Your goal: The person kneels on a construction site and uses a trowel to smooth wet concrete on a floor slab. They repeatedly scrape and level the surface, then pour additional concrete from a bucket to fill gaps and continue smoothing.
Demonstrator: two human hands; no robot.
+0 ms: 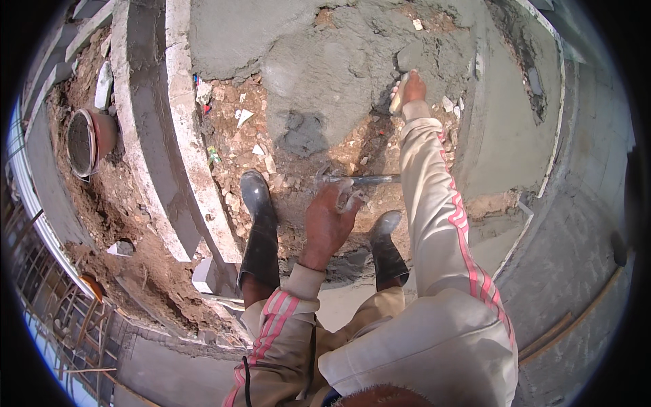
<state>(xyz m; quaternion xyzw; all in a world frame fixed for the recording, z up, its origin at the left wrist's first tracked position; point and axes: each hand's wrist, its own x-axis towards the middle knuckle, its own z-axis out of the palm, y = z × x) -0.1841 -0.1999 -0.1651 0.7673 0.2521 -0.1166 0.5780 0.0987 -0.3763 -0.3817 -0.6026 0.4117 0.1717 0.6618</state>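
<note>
The left hand (330,220), nearest the lens, is held palm down above the rubble, its fingers closed loosely on a thin metal rod (363,180) pointing right. The right arm is stretched forward, the right hand (411,88) gripping the wooden handle of a trowel (408,62) pressed into wet grey mortar (339,68). Black rubber boots (261,230) are planted below; a mortar pan (85,142) lies well apart on the left.

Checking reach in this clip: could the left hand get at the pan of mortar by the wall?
Probably not. The left hand holds a trowel near the boots; the pan sits beyond the concrete beam.
</note>
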